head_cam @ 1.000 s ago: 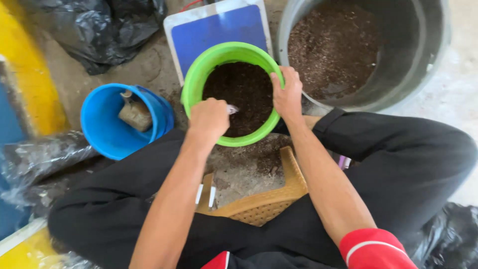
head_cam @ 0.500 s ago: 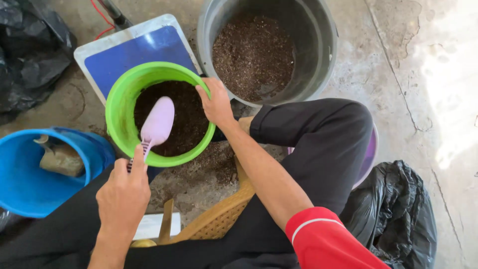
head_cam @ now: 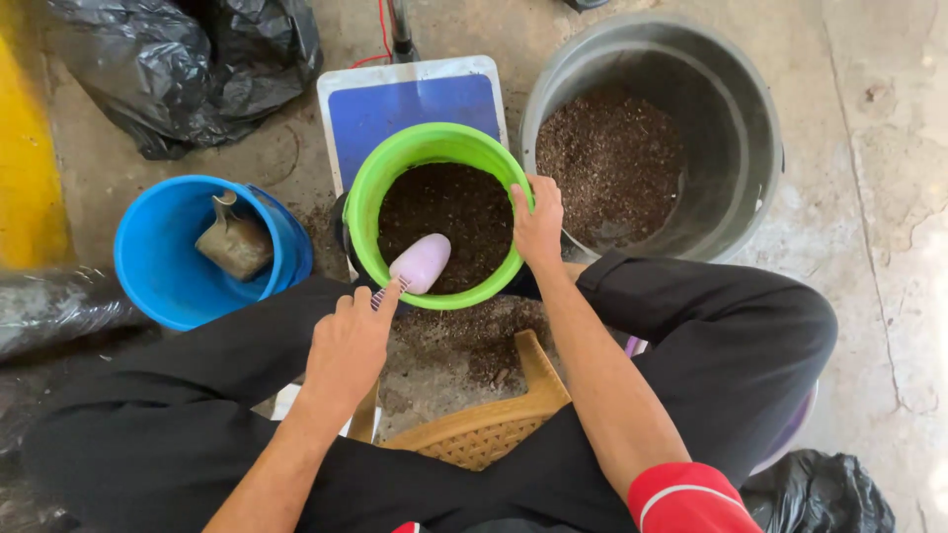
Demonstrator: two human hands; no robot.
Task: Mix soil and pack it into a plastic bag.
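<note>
My left hand grips a pale spoon over the green bucket – my right hand clasps its rim. The bucket looks about half full of dark soil – plenty remains in the grey tub.

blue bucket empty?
No. The blue bucket holds a brownish scoop-like thing lying against its inner wall.

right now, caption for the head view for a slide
Left hand holds a scoop over the green pot; right hand grips its rim.
</note>
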